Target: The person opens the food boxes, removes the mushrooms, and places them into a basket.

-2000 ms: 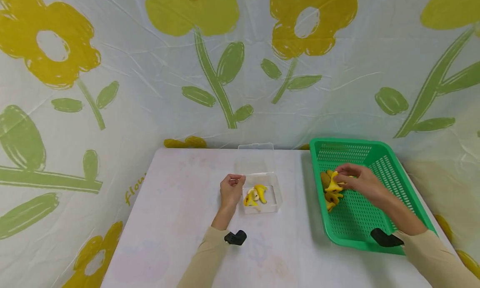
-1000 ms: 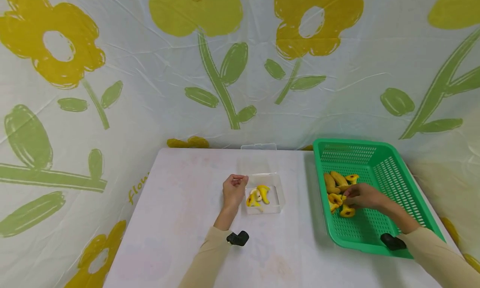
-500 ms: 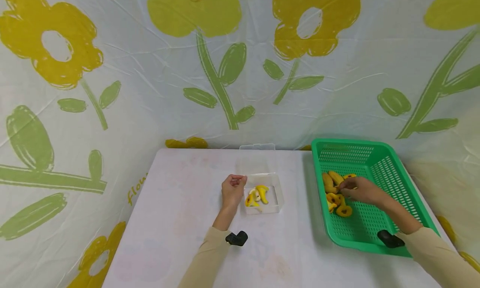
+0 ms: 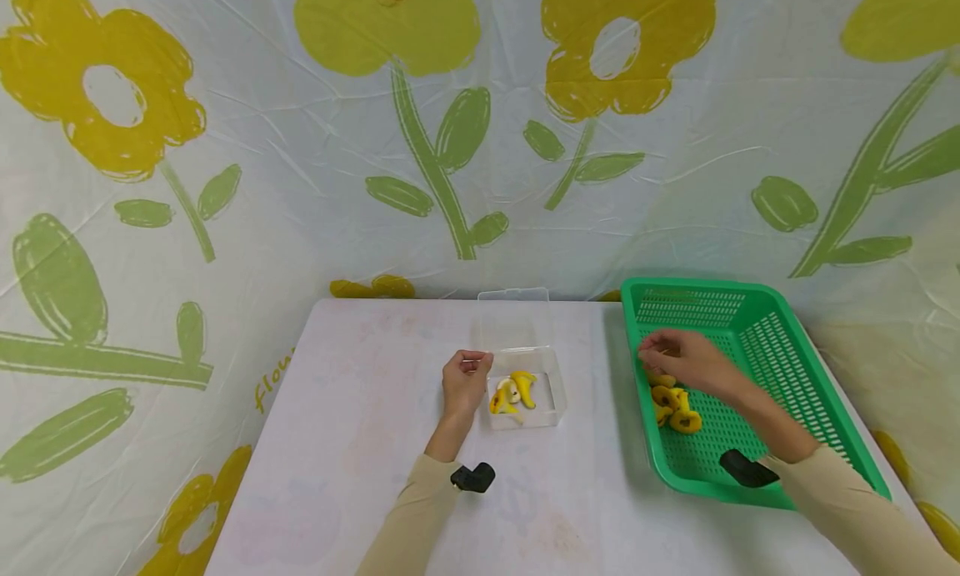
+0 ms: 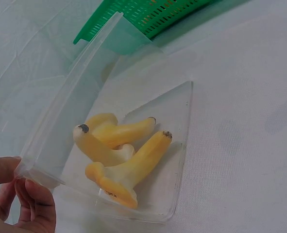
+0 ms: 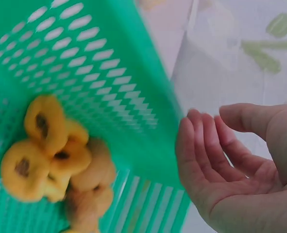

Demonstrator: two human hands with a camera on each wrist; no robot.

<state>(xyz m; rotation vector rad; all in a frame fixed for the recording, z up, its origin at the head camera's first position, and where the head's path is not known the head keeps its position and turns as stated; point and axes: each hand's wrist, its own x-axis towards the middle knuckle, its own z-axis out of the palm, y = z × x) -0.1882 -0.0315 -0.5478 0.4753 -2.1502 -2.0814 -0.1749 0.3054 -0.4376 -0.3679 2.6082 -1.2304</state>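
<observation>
Here were the three yellow mushrooms [image 5: 128,167], in the clear box [image 4: 555,393], leaning on one another in a loose heap on its floor, with bare floor beside them. The box sat upright, its clear lid [image 4: 513,322] folded back behind it, out of the way so that the top was free to reach into. And look at the left grip [image 4: 465,382]: thumb and fingers pinched the box at its left rear corner, a hold that seemed meant only to steady something so light, with the fingers kept off the mushrooms inside. Across to the right grip [image 4: 690,361], up by the left rim of the green basket [image 4: 705,284]: released, thumb apart from the curved fingers, nothing to be seen between them! Below it lay more mushrooms, yellow ones [image 6: 46,124] with dark-centred caps and browner ones [image 6: 92,170] against them, bunched along the side nearest the box, which presumably made for a short reach. Box and basket stood well apart on the pale bench [image 4: 375,443], one for each arm, so neither had to cross the other, and behind it all hung the flowered cloth [image 4: 322,184].
</observation>
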